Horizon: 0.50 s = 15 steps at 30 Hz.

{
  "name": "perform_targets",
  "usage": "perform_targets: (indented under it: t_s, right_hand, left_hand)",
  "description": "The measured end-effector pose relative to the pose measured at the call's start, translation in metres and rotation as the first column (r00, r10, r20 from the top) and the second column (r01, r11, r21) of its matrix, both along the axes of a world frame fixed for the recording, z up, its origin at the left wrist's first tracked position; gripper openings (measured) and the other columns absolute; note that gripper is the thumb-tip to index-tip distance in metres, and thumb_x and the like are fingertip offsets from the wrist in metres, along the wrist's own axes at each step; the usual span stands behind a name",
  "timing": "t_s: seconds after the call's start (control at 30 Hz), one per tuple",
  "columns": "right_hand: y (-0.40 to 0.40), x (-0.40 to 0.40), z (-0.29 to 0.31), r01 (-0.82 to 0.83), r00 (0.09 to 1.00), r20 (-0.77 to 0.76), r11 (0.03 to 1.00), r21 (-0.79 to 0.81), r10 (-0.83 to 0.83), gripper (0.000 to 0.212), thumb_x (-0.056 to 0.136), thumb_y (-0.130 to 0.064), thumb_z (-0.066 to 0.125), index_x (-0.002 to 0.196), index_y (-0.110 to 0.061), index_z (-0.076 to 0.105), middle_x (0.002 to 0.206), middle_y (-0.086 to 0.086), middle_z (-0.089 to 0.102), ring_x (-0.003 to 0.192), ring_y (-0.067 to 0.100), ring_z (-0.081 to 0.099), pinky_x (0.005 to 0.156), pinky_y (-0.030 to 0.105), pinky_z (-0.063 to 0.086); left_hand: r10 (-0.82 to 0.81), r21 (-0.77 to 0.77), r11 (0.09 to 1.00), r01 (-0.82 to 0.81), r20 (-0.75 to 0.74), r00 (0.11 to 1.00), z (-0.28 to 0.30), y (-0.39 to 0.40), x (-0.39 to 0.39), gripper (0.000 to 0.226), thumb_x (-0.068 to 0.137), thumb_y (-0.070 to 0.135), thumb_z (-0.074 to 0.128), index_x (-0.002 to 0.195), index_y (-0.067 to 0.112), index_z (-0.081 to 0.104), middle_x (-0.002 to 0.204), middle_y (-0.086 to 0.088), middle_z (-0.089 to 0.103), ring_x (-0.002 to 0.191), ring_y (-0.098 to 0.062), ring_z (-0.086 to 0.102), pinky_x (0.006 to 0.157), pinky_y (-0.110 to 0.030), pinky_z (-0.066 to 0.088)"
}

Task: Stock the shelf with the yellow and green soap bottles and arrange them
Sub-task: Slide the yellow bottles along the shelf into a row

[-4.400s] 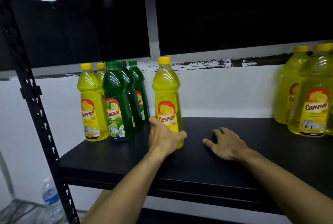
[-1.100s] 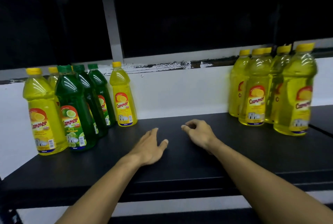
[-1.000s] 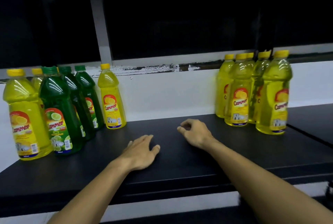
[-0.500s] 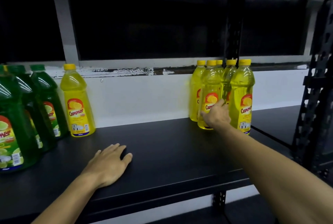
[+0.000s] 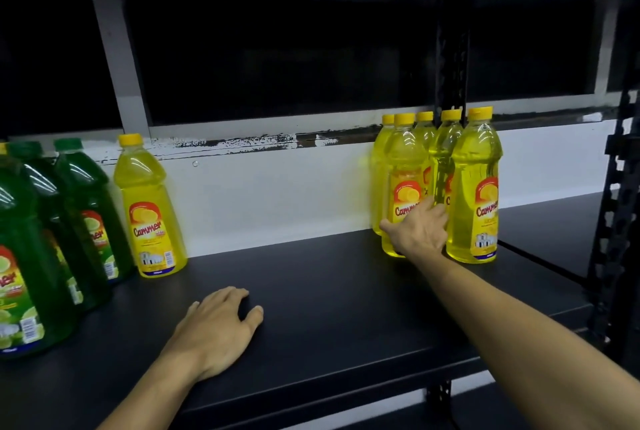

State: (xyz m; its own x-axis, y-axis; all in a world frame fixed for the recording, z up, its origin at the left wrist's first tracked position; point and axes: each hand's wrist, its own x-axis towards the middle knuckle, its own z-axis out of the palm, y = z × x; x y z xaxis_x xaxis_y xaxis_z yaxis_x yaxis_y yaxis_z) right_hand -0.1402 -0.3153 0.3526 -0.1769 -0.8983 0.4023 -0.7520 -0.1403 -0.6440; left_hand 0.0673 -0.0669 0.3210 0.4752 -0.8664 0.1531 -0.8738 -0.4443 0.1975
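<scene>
The right hand (image 5: 417,234) reaches into the cluster of yellow soap bottles at the right end of the black shelf (image 5: 329,291), its fingers laid against the front-left bottle (image 5: 403,187) at label height. Whether they have curled round the bottle or only touch it, I cannot tell, since the back of the hand hides them. The left hand (image 5: 216,331) lies flat and relaxed on the shelf board, holding nothing.

The step in hand looks like picking one yellow bottle out of the right cluster to carry it toward the row on the left. To do it well, the hand should wrap fully round the waist of the chosen bottle, thumb on one side and fingers on the other, before lifting. The bottles stand touching one another (tall, narrow and full, so likely to topple), so a straight upward lift or a slow pull toward the front edge seems safer than a sideways drag, which could knock the front-right bottle (image 5: 476,187). The left hand is free to steady a neighbour if one rocks.

Counted: five yellow caps show in the right cluster. On the left, one lone yellow bottle (image 5: 149,208) stands near the back wall, just beside three green soap bottles (image 5: 86,208) in a row running toward the front; a sliver of another yellow cap shows at the far left edge.
</scene>
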Motion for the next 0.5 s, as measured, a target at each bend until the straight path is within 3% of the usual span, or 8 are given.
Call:
perform_targets:
  t_s: [0.17,0.27,0.37,0.5]
  right_hand:
    - [0.038,-0.002,-0.003,-0.089,0.996,-0.024,0.994,-0.061,0.088,0.099,0.065,-0.068,0.074,0.132,-0.006,0.036,0.13,0.014,0.043,0.124,0.032,0.042,0.091,0.043,0.046]
    - [0.068,0.006,-0.007,-0.201,0.979,0.007,0.975,-0.096,0.203,0.103,0.06,-0.071,0.074,0.13,-0.007,0.034,0.13,0.012,0.042,0.122,0.032,0.045,0.09,0.044,0.047]
    - [0.102,0.02,-0.007,-0.365,0.928,0.063,0.93,-0.042,0.367,0.101,0.06,-0.072,0.074,0.127,-0.011,0.03,0.124,0.009,0.05,0.111,0.032,0.056,0.084,0.043,0.049]
    - [0.149,0.041,-0.006,-0.507,0.861,0.021,0.862,-0.004,0.507,0.102,0.061,-0.076,0.069,0.131,-0.018,0.024,0.117,0.003,0.058,0.104,0.027,0.062,0.084,0.04,0.049]
  left_hand:
    - [0.009,-0.003,1.0,-0.01,-0.011,1.0,0.002,0.002,-0.004,0.057,0.099,0.055,0.031,0.148,0.026,0.035,0.155,0.01,0.031,0.142,-0.013,0.029,0.115,-0.033,0.023]
    - [0.058,-0.058,0.997,-0.059,-0.01,0.998,0.003,0.004,-0.003,0.052,0.095,0.058,0.036,0.135,0.027,0.05,0.141,0.01,0.048,0.13,-0.013,0.045,0.101,-0.034,0.039]
    - [0.128,-0.13,0.983,-0.126,0.007,0.992,0.005,0.011,-0.002,0.041,0.095,0.057,0.037,0.115,0.028,0.058,0.12,0.009,0.058,0.114,-0.015,0.054,0.088,-0.034,0.044]
    - [0.201,-0.112,0.973,-0.204,-0.031,0.979,0.012,0.03,0.014,0.038,0.095,0.055,0.042,0.116,0.028,0.058,0.118,0.008,0.059,0.112,-0.017,0.055,0.088,-0.034,0.046]
